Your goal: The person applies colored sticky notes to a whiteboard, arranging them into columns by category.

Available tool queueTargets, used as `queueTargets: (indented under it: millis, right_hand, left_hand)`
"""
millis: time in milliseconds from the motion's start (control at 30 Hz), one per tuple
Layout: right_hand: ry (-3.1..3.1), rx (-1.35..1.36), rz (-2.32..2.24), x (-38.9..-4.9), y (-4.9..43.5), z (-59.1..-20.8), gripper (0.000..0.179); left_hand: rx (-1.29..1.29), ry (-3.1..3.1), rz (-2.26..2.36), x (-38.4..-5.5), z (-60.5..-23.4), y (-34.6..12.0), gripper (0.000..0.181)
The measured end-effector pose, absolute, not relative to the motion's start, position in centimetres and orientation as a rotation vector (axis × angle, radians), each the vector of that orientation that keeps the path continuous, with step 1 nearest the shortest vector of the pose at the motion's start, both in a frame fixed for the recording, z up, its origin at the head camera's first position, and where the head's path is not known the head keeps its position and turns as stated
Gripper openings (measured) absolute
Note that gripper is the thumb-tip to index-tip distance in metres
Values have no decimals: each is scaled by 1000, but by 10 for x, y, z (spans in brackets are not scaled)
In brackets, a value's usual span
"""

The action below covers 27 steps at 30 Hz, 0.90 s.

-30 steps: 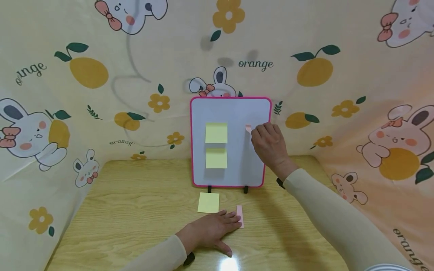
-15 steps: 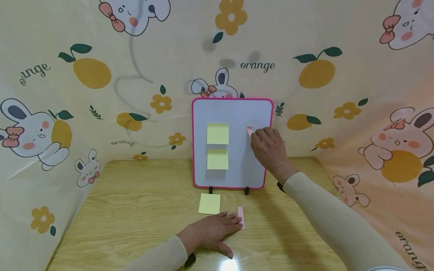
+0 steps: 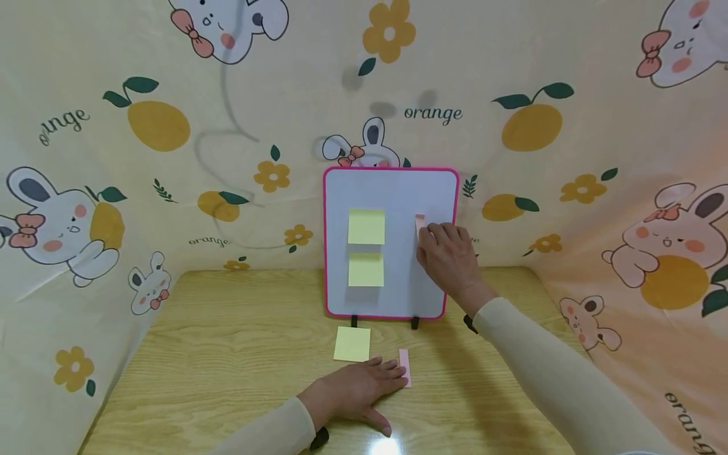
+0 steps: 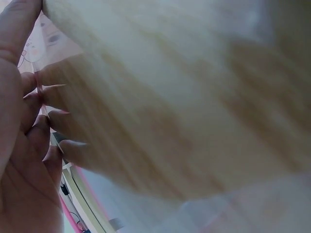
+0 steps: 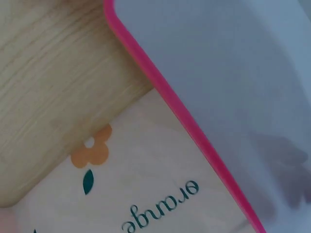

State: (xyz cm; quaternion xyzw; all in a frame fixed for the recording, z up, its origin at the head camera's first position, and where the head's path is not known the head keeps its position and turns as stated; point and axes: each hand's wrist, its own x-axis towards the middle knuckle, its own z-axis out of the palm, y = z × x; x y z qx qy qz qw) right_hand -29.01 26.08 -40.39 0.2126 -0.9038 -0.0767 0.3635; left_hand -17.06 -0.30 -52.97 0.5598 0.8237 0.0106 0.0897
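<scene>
Presently I am holding the lower end of a pink strip (image 3: 419,221) with my right hand (image 3: 449,258), its fingers curled in; my thumb is not showing, so I cannot tell the exact pinch. The strip's top end is lying against the whiteboard (image 3: 392,189), right of the yellow notes, presumably so that it is hanging straight. My left hand (image 3: 355,392) is resting palm down on the bench (image 3: 239,335), fingers extended, thumb spread. Its fingertips are overlapping a second pink strip (image 3: 404,357), which, I judge, is steadying that piece. The board is standing on black feet (image 3: 415,323), evidently to present its face for sticking. An upper yellow note (image 3: 366,227) and a lower yellow note (image 3: 366,270) are sitting one above the other, apart, seemingly to form a column. A third yellow note (image 3: 352,344) is lying before the board, within easy reach.
</scene>
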Motion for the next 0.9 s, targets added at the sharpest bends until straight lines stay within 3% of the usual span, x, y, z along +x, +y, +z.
queueTargets:
  millis: [400,700,900]
  right_hand:
    - [-2409,506,-214,-283,262,-431,49]
    - [-2402,526,-239,-278,264,-439,58]
    - [-2416,540,-243,-277,265,-439,60]
  left_hand:
    - [1640,2478,138,-172,-525,1,99]
    - [1750,2556,-19,-174,-508,15,55]
    - [1788,2616,-36,-178,-508,22,40]
